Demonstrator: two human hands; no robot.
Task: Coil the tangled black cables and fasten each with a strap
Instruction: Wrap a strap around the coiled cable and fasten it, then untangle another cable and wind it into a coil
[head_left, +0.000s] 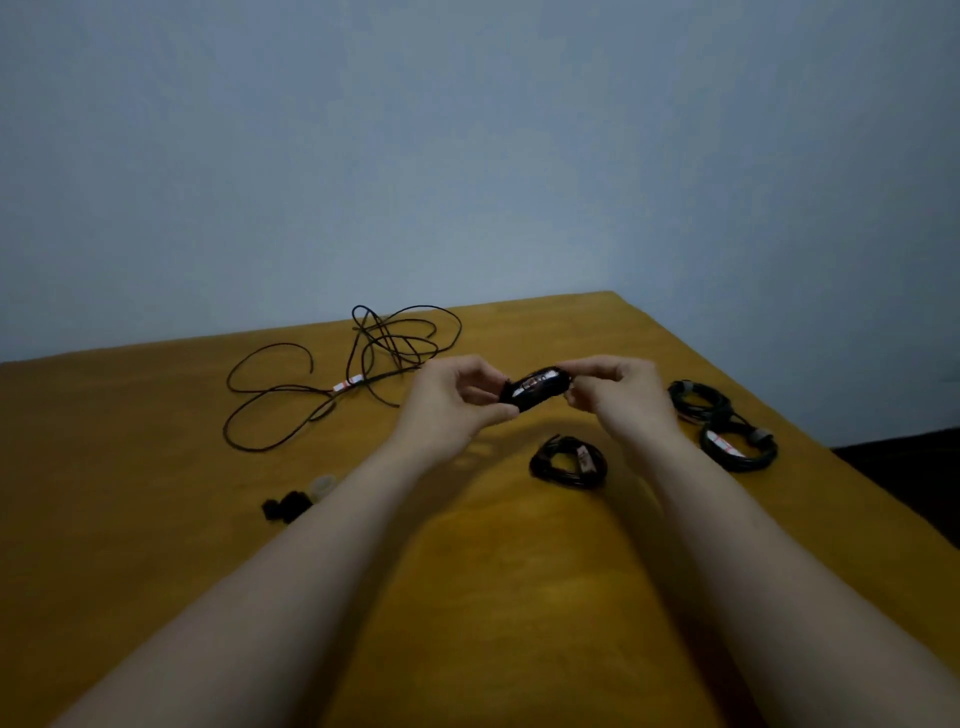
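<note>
A small coiled black cable (535, 393) with a white and red label is held in the air above the yellow table (156, 519). My left hand (452, 402) pinches its left end and my right hand (618, 395) pinches its right end. A loose tangled black cable (358, 358) with a white and red tag lies spread on the far part of the table. One coiled cable (569, 461) lies just below my hands. Two more coiled cables (698, 400) (737, 447) lie to the right, each with a wrap around it.
Small black straps (283, 506) and a pale roll-like object (323, 486) lie by my left forearm. The table's right edge (831, 447) runs close to the coiled cables. A plain blue-grey wall stands behind.
</note>
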